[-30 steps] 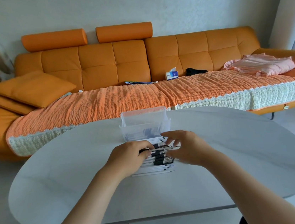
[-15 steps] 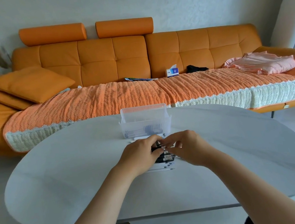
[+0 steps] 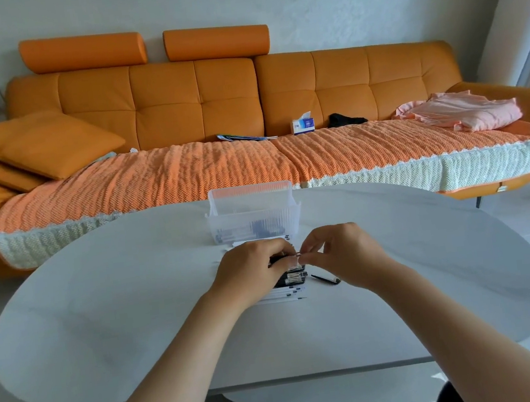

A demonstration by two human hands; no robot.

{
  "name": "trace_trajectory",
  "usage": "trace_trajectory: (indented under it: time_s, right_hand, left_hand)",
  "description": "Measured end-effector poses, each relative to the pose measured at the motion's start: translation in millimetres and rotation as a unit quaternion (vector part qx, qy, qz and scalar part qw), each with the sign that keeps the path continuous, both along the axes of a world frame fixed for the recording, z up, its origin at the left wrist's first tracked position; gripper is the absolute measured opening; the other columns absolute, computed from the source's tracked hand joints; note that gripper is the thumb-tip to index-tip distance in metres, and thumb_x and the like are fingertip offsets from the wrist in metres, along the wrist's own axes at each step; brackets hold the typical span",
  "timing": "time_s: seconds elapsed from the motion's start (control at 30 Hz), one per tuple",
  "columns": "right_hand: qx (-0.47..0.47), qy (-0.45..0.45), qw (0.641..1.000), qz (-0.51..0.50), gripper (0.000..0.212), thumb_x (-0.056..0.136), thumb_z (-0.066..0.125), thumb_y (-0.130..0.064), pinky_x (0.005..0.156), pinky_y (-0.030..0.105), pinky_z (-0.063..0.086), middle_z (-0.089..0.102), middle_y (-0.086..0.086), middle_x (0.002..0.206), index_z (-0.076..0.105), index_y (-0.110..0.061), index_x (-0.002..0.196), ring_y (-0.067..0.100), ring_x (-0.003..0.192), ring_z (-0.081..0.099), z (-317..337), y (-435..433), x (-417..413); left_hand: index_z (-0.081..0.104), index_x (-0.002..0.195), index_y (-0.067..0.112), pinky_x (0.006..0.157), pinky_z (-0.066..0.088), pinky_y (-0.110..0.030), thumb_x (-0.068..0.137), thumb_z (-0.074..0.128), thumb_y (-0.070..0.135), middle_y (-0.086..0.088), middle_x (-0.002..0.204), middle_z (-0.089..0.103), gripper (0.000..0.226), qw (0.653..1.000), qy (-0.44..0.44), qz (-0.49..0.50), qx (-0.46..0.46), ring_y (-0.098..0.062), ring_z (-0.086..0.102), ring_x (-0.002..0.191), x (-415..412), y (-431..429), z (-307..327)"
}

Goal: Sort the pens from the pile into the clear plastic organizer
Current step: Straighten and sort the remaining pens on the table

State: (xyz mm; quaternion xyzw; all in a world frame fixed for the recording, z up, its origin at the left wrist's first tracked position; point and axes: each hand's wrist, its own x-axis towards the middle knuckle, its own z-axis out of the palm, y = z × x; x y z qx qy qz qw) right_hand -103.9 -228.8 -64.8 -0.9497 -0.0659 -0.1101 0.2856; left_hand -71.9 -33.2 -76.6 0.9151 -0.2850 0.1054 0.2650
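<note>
Fingers (image 3: 278, 262) of my left hand (image 3: 248, 269) curl on one pen (image 3: 296, 255) atop the pile (image 3: 288, 290); my right hand (image 3: 340, 255) pinches its end. I should lift it level, clear of its neighbours, into the clear organizer (image 3: 254, 222) just beyond. White worktop (image 3: 137, 316) underneath; orange sofa (image 3: 245, 103) behind.

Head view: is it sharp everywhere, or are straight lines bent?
Head view: wide-angle distortion bows the sofa and the table rim; light is soft, without glare on the table; the left hand and right hand, pinching a pen over the pen pile, look slightly soft.
</note>
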Motion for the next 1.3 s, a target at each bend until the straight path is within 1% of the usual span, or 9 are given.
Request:
trace_trajectory:
  time_s: [0.33, 0.5, 0.6, 0.87, 0.93, 1.03, 1.1, 1.2, 1.3]
  right_hand:
    - [-0.001, 0.021, 1.000, 0.020, 0.013, 0.092, 0.064, -0.031, 0.057, 0.021, 0.042, 0.061, -0.034, 0.068, 0.069, -0.038, 0.083, 0.001, 0.062, 0.061, 7, -15, 4]
    - [-0.047, -0.002, 0.998, 0.038, 0.010, 0.094, 0.061, -0.037, 0.062, 0.018, 0.042, 0.066, -0.025, 0.084, 0.071, -0.036, 0.093, -0.007, 0.070, 0.057, 10, -19, 9]
    - [-0.084, -0.011, 0.995, 0.044, 0.013, 0.096, 0.058, -0.033, 0.064, 0.024, 0.043, 0.066, -0.017, 0.085, 0.071, -0.032, 0.094, 0.002, 0.072, 0.056, 11, -17, 10]
    - [0.170, 0.133, 0.976, 0.029, 0.029, 0.094, 0.053, -0.012, 0.053, 0.029, 0.038, 0.048, 0.000, 0.059, 0.062, -0.015, 0.067, 0.016, 0.050, 0.043, 2, -16, 13]
    - [0.160, 0.128, 0.978, 0.026, 0.027, 0.094, 0.054, -0.014, 0.052, 0.028, 0.039, 0.052, 0.001, 0.060, 0.065, -0.016, 0.070, 0.015, 0.049, 0.045, -1, -16, 11]
    - [0.009, 0.038, 0.999, 0.023, 0.021, 0.093, 0.058, -0.023, 0.057, 0.027, 0.043, 0.063, -0.009, 0.068, 0.069, -0.029, 0.077, 0.006, 0.054, 0.050, -5, -15, 9]
    - [-0.011, 0.026, 0.999, 0.026, 0.020, 0.093, 0.057, -0.025, 0.058, 0.026, 0.042, 0.063, -0.011, 0.068, 0.069, -0.030, 0.077, 0.004, 0.057, 0.052, -5, -13, 7]
    - [0.100, 0.124, 0.987, 0.020, 0.026, 0.092, 0.055, -0.019, 0.056, 0.029, 0.043, 0.057, 0.000, 0.062, 0.066, -0.023, 0.068, 0.013, 0.054, 0.050, -5, -14, 6]
    - [0.130, 0.183, 0.974, 0.019, 0.028, 0.091, 0.057, -0.019, 0.056, 0.026, 0.043, 0.055, -0.008, 0.056, 0.067, -0.021, 0.065, 0.012, 0.050, 0.048, -5, -18, 1]
  left_hand:
    - [0.068, 0.098, 0.035, 0.055, 0.032, -0.014, 0.090, 0.061, 0.044, 0.016, 0.087, 0.070, 0.014, 0.997, -0.070, -0.030, -0.017, -0.006, 0.061, 0.077, 7, -16, 0]
    - [0.068, 0.092, 0.033, 0.055, 0.037, -0.016, 0.090, 0.061, 0.040, 0.016, 0.085, 0.069, 0.010, 0.994, -0.102, -0.036, -0.012, -0.007, 0.061, 0.075, 15, -21, 0]
    - [0.068, 0.091, 0.034, 0.058, 0.045, -0.022, 0.089, 0.061, 0.040, 0.017, 0.085, 0.069, 0.009, 0.993, -0.115, -0.036, -0.015, -0.006, 0.062, 0.074, 17, -25, -2]
    - [0.067, 0.086, 0.032, 0.049, 0.044, -0.026, 0.088, 0.058, 0.039, 0.014, 0.078, 0.067, 0.012, 0.984, -0.172, -0.042, 0.004, -0.010, 0.059, 0.063, 19, -30, -6]
    - [0.067, 0.086, 0.033, 0.053, 0.043, -0.024, 0.089, 0.058, 0.039, 0.014, 0.079, 0.067, 0.011, 0.992, -0.124, -0.028, 0.009, -0.009, 0.059, 0.067, 16, -31, -6]
    - [0.067, 0.085, 0.037, 0.061, 0.041, -0.023, 0.089, 0.059, 0.039, 0.021, 0.081, 0.066, 0.009, 0.999, 0.032, -0.003, -0.029, -0.002, 0.057, 0.076, 17, -30, -4]
    - [0.067, 0.084, 0.038, 0.062, 0.039, -0.022, 0.089, 0.060, 0.038, 0.024, 0.080, 0.065, 0.009, 0.997, 0.065, -0.008, -0.048, 0.000, 0.056, 0.078, 16, -28, -5]
    - [0.067, 0.084, 0.034, 0.052, 0.029, -0.019, 0.088, 0.061, 0.036, 0.020, 0.074, 0.062, 0.007, 0.997, -0.075, -0.018, 0.021, -0.005, 0.057, 0.074, 13, -23, -8]
    - [0.068, 0.085, 0.032, 0.052, 0.032, -0.018, 0.088, 0.063, 0.033, 0.018, 0.080, 0.066, 0.006, 0.988, -0.149, -0.022, 0.032, -0.006, 0.060, 0.077, 16, -14, -8]
